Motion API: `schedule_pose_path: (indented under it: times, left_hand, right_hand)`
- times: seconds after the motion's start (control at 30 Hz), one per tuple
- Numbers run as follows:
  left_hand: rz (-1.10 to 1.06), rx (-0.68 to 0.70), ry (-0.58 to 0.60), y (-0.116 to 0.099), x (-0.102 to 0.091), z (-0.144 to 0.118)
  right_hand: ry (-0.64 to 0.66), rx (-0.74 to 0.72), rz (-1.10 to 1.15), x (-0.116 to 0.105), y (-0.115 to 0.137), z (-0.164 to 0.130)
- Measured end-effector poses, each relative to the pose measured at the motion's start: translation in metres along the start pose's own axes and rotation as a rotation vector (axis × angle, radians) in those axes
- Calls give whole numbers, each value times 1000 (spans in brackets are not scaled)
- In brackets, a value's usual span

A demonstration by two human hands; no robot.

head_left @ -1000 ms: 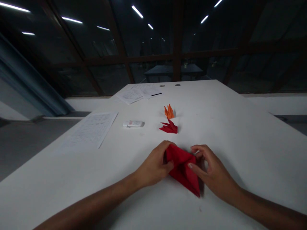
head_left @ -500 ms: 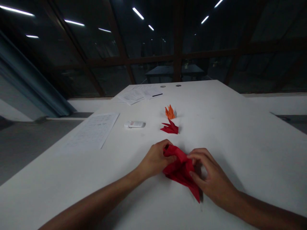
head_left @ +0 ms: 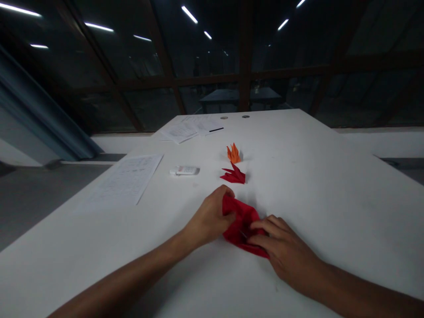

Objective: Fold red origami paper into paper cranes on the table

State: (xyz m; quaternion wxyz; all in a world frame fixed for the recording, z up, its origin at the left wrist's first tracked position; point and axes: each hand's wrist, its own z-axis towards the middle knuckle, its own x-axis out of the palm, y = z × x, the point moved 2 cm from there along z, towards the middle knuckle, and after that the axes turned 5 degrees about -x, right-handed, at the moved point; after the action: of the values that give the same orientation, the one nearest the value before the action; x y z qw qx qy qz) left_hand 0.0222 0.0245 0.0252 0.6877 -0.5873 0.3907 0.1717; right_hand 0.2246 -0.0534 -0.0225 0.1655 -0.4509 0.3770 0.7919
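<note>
My left hand [head_left: 209, 217] pinches the red paper [head_left: 244, 211] at its left edge, likely steadying it; my right hand [head_left: 283, 248] sits into the fold, can't tell if gripping.

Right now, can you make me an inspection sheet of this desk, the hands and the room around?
Surface: white table.
Things in hand: red paper, partly folded, between both hands; beyond it, a red folded figure and an orange folded figure.
Clutter: near sheet, far papers, white object, thin dark stick.
Hands: left hand grips the paper's left side; right hand has fingers in its fold.
Cables: nothing seen.
Surroundings: blue curtain at left, dark windows ahead.
</note>
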Motion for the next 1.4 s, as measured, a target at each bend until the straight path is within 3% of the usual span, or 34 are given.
schedule_pose_path:
  times: [0.13, 0.33, 0.57, 0.73, 0.9, 1.07, 1.23, 1.4]
  left_hand:
    - [178, 78, -89, -9, 0, -7]
    - [490, 132, -123, -20, 1, -10]
    - [528, 64, -102, -22, -4, -6]
    - [575, 107, -98, -22, -4, -5]
    - [417, 55, -12, -6, -11, 7]
    - [31, 48, 263, 11, -23, 25]
    - [-91, -44, 255, 28, -22, 31]
    - [-162, -64, 296, 37, -16, 32]
  right_hand:
    - [25, -53, -62, 2, 4, 1]
    - [39, -110, -73, 6, 6, 2]
    - [78, -114, -84, 6, 9, 2]
    - [32, -163, -130, 4, 12, 0]
    - [16, -289, -205, 5, 13, -4]
    - [-16, -338, -296, 4, 14, -6]
    - [-67, -414, -364, 5, 16, -9]
    - [15, -439, -347, 0, 18, -8]
